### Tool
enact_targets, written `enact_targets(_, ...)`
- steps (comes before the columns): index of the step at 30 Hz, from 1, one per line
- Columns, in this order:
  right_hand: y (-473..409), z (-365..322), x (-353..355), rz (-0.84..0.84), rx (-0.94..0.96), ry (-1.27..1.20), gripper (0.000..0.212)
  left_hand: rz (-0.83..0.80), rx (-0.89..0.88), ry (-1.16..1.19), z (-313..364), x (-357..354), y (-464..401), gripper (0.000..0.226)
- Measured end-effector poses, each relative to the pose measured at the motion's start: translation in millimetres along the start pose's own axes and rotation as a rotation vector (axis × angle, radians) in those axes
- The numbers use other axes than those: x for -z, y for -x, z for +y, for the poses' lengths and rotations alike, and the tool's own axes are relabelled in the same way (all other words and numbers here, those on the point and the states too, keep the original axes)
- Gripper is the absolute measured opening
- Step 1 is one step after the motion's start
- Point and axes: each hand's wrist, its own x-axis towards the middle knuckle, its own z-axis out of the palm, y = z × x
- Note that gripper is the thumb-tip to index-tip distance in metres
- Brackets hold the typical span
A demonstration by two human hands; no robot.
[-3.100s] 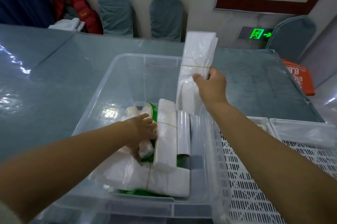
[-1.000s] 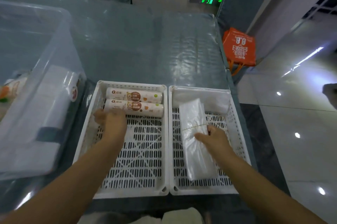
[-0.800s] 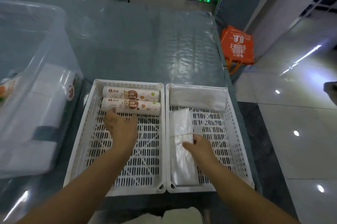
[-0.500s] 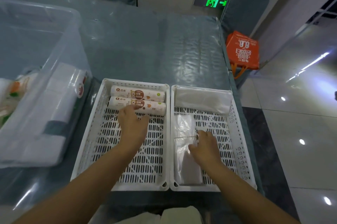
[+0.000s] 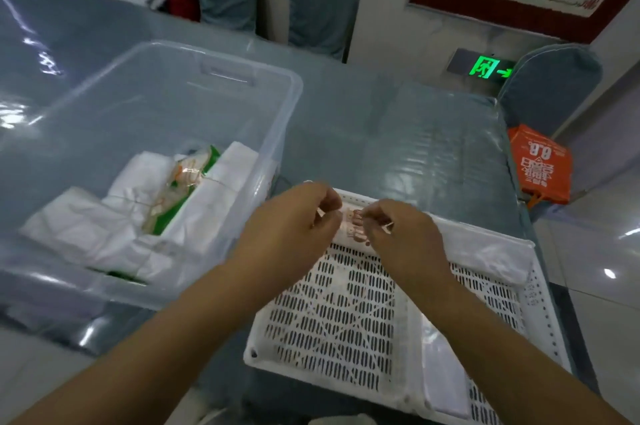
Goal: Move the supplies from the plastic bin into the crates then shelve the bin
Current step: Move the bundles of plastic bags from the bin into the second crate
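nearest, a flat clear bag bundle (image 5: 445, 386) lying in the right crate (image 5: 540, 289). further in, over the left crate (image 5: 332, 314), left hand (image 5: 294, 220) and right hand (image 5: 405, 234) side by side, fingers curled, resting on printed rolls (image 5: 353, 225) at the far wall; cannot tell whether gripping. beyond left, plastic bin (image 5: 270, 134) with white packs (image 5: 114, 227) inside.

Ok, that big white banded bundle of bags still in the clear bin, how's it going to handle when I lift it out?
The white bundle looks like soft folded plastic bags, so it will probably sag at both ends if lifted by the middle. It is likely light for its size. The thin band seems its only binding, so the glossy layers may slide apart; supporting it underneath seems safer.
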Motion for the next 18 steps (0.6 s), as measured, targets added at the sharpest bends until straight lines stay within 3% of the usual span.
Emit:
enact_targets(4,-28.8,-84.7,-17.0,-0.006,0.114,-0.033,0.010,0.098,-0.034,-0.172,-43.0,73.4,-8.5,0.014)
enact_targets(10,-78.4,-186.5,-81.9,-0.131,0.188,-0.026,0.010,0.158,0.123,-0.329,-152.3,177.9,-23.8,0.014)
enact_targets(14,-115.1,-218.5,-144.4,-0.362,0.206,0.189,0.017,0.049,0.127,-0.375,-205.5,215.2,-35.0,0.017)
enact_targets(18,-143.7,-224.8,-201.4,-0.725,0.187,0.472,0.027,-0.078,0.084,-0.440,-231.9,231.6,-48.5,0.022)
